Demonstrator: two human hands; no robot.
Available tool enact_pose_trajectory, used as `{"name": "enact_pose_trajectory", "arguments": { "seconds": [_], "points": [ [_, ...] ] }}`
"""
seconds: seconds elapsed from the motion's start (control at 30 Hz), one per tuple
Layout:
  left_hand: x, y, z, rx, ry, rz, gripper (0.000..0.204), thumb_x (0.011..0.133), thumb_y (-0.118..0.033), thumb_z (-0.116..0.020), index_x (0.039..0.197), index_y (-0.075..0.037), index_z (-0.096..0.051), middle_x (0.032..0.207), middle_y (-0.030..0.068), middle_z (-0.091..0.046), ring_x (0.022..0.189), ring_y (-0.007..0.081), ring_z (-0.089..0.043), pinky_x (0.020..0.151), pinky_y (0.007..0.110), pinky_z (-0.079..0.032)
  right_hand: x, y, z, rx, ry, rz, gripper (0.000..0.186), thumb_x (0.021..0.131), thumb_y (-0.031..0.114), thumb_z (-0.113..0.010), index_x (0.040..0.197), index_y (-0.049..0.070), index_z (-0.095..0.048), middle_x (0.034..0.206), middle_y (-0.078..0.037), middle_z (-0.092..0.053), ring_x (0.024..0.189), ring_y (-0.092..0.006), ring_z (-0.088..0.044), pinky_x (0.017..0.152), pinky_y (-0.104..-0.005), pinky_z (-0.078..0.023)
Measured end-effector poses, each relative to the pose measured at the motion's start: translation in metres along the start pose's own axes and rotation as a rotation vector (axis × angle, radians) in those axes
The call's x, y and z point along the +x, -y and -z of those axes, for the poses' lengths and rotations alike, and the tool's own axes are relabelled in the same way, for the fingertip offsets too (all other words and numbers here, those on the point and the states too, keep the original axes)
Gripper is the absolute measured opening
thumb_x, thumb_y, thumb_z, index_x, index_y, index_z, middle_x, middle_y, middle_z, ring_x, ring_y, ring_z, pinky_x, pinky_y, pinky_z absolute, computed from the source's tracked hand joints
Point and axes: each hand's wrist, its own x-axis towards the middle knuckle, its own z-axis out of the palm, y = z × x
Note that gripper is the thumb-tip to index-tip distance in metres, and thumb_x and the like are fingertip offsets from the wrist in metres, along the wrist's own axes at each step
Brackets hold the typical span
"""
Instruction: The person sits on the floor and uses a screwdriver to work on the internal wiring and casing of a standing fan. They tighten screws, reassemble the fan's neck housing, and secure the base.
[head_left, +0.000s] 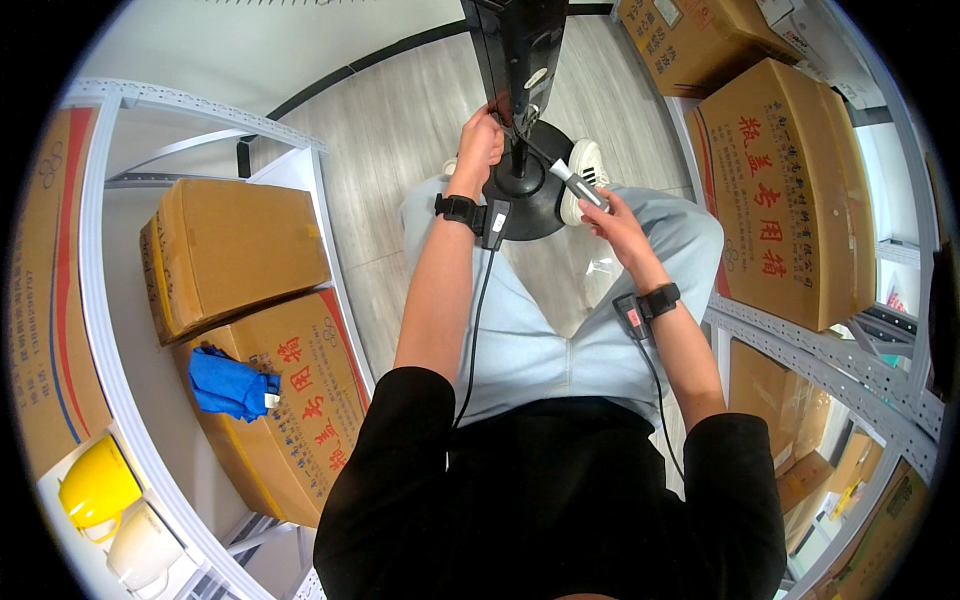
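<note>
Ahead of me a tall black tower-shaped appliance [516,50] stands on a pole with a round black base [540,222]. My left hand [480,148] is closed at its lower left edge, fingertips partly hidden against the black housing. A screwdriver [586,190] with a grey and white handle is in my right hand [622,228], fingers closed round the handle's end. Its dark shaft points up and left to the underside of the appliance near the pole. Whether the tip touches a screw is too small to tell.
Cardboard boxes [245,250] fill the shelf at left, with a blue cloth [232,384] on one. Yellow [98,484] and white cups [143,548] stand lower left. More boxes [785,195] rest on the right rack [800,345]. Cables [474,345] hang from both wrist straps.
</note>
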Motion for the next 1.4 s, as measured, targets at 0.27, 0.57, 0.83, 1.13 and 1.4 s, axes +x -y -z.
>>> {"name": "enact_pose_trajectory", "arguments": {
  "seconds": [0.27,0.57,0.83,1.13,1.4],
  "points": [
    [-0.002,-0.004,0.001,0.004,-0.003,-0.003,0.046,0.085,-0.004,-0.038,0.128,-0.011,-0.051,0.053,-0.0055,-0.031,0.039,0.0060,-0.026,0.035,0.024,-0.019,0.013,-0.009,0.020,0.097,0.235,-0.189,0.043,0.094,0.049,-0.065,0.105,0.008,-0.062,0.086,0.001,-0.064,0.071,-0.0044,-0.060,0.063,-0.0204,-0.044],
    [-0.005,-0.007,-0.002,-0.059,0.025,0.025,0.042,0.089,-0.009,-0.035,0.127,-0.011,-0.052,0.052,-0.0042,-0.031,0.038,0.0072,-0.027,0.035,0.024,-0.019,0.008,0.009,-0.005,-0.146,0.104,-0.014,0.051,0.091,0.043,-0.070,0.124,0.006,-0.059,0.088,0.002,-0.064,0.079,-0.0054,-0.060,0.065,-0.0199,-0.045],
    [0.001,-0.002,0.004,-0.200,0.113,0.071,0.042,0.091,-0.012,-0.033,0.129,-0.012,-0.050,0.058,0.0008,-0.037,0.043,0.0104,-0.032,0.039,0.025,-0.026,0.022,-0.009,0.016,-0.388,0.073,0.190,0.050,0.089,0.037,-0.074,0.124,0.005,-0.059,0.083,-0.001,-0.064,0.065,-0.0077,-0.059,0.057,-0.0238,-0.048],
    [0.000,0.002,0.009,-0.258,0.171,0.082,0.051,0.086,-0.006,-0.040,0.136,-0.012,-0.044,0.069,0.0107,-0.053,0.048,0.0119,-0.038,0.042,0.024,-0.029,-0.007,-0.001,0.037,-0.158,0.055,0.147,0.046,0.090,0.031,-0.073,0.123,0.003,-0.059,0.082,-0.001,-0.064,0.066,-0.0075,-0.060,0.059,-0.0239,-0.048],
    [-0.001,-0.004,0.007,-0.228,0.198,0.069,0.052,0.088,-0.004,-0.039,0.139,-0.010,-0.039,0.076,0.0183,-0.060,0.050,0.0137,-0.042,0.042,0.024,-0.031,-0.033,0.036,0.007,-0.335,-0.029,0.280,0.041,0.088,0.031,-0.075,0.118,0.007,-0.063,0.083,-0.005,-0.067,0.066,-0.0102,-0.061,0.061,-0.0261,-0.048]
  ]
}}
